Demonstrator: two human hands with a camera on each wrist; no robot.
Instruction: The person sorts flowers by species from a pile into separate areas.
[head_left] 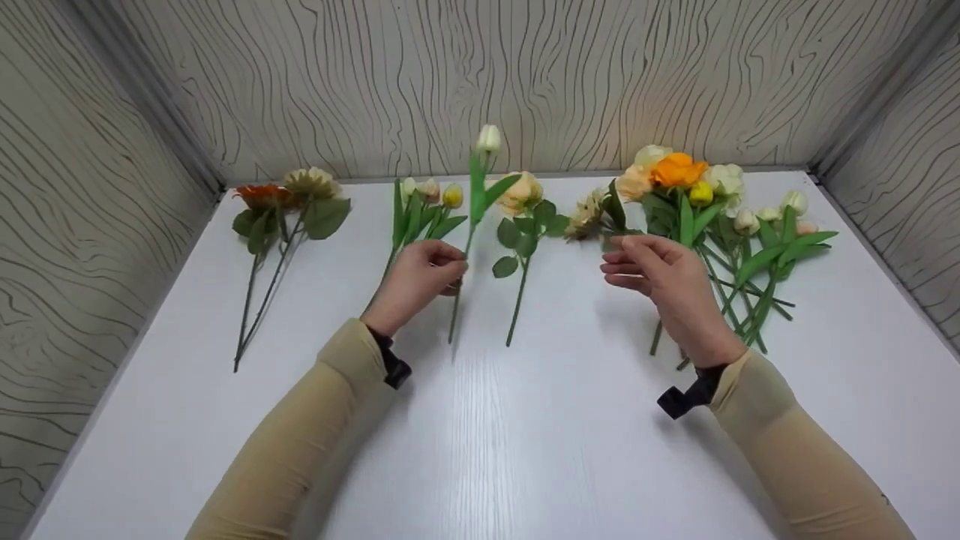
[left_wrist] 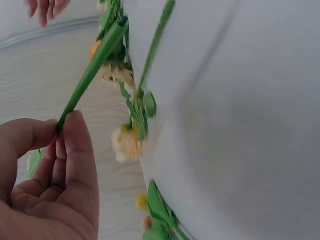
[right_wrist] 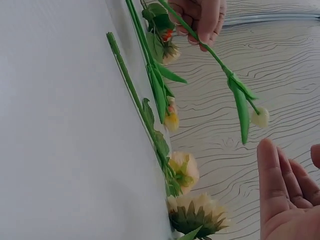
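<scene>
Left hand (head_left: 424, 281) is pinching a white tulip (head_left: 478, 196), right hand (head_left: 667, 281) relaxed, empty; pinch that small, it could twist imo.

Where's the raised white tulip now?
In the head view, the left hand holds the white tulip near centre, between a yellow tulip and a peach flower.

Head view looks forward and down across the white counter (head_left: 480, 465), patterned wall (head_left: 420, 67) along the top of the frame. Left wrist view is super close to the left fingers (left_wrist: 80, 157), lower left, and rolled sideways so the counter fills the right. Right wrist view's sideways too, but counter's on the left, right fingers (right_wrist: 271, 175) lower right. All three share the peach rose (head_left: 521, 193).
</scene>
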